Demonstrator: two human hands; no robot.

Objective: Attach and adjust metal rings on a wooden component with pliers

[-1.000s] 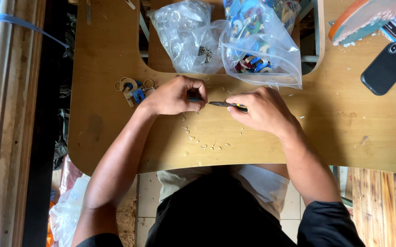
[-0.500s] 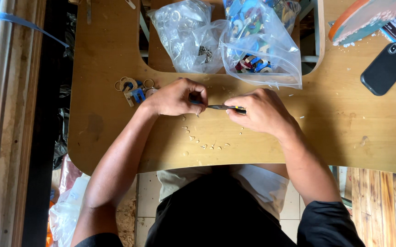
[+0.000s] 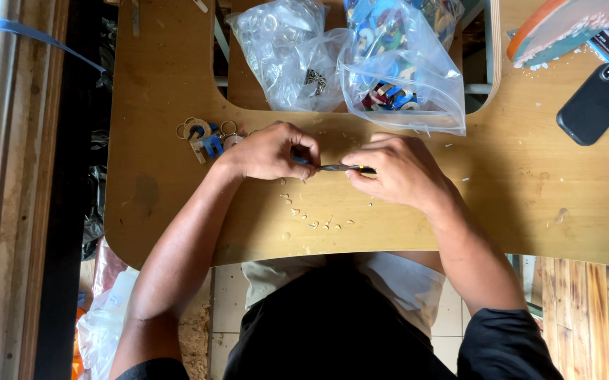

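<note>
Curling tight at frame centre, the left hand [image 3: 273, 151] pinches a small piece, mostly hidden. Right hand [image 3: 399, 172] is fisted round a thin metal tool [image 3: 340, 167], tip meeting the left fingers. Pale shavings [image 3: 311, 219] dot the smooth wooden table [image 3: 530, 204] below.

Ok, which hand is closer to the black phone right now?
Right. The right hand works at the table's middle, with the black phone off to its right and farther from the person. The left hand lies beyond it, beside the keyrings.
</note>
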